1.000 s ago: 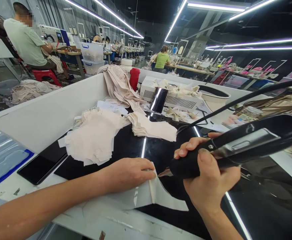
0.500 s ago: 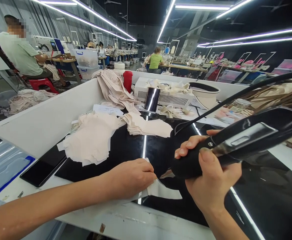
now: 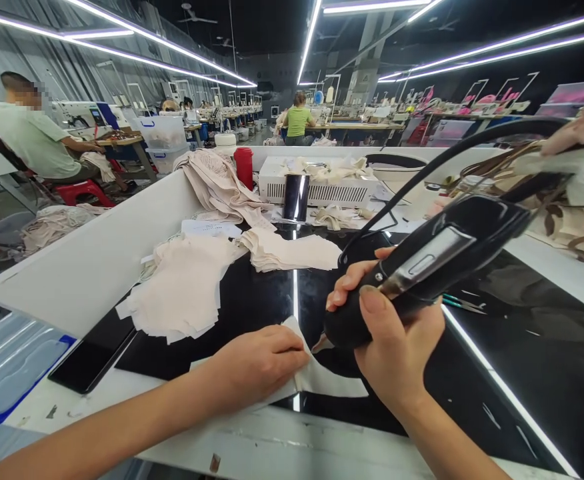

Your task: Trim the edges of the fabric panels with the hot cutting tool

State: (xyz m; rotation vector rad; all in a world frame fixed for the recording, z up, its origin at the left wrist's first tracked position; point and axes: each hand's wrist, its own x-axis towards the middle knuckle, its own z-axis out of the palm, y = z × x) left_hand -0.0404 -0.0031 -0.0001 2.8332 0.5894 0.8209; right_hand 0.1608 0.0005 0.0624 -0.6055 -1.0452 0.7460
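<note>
On the shiny black work surface (image 3: 252,313), my left hand (image 3: 267,360) has its fingers closed on the edge of a cream fabric piece (image 3: 327,378); its curved end shows beside my fingers, the rest partly under my hand and forearm. My right hand (image 3: 397,340) is wrapped around a black corded hand tool (image 3: 427,260) with a silver lever. The tool's rounded end is close to the fabric, right of my left hand; whether it touches is hidden. Just beyond lie a large stack of cream fabric pieces (image 3: 179,283) and a smaller fabric stack (image 3: 289,252).
A black phone (image 3: 92,357) lies at left. Behind stand a white vented box (image 3: 322,190), a red bottle (image 3: 243,167) and heaped fabric (image 3: 217,177). Small snips (image 3: 465,305) lie at right. Another person's hand (image 3: 582,127) reaches in beside the cable (image 3: 417,173). Co-workers sit further back.
The view has shifted slightly. My right hand and the tool appear further left, and another person's hand has come in at the upper right. My left hand stays on the fabric.
</note>
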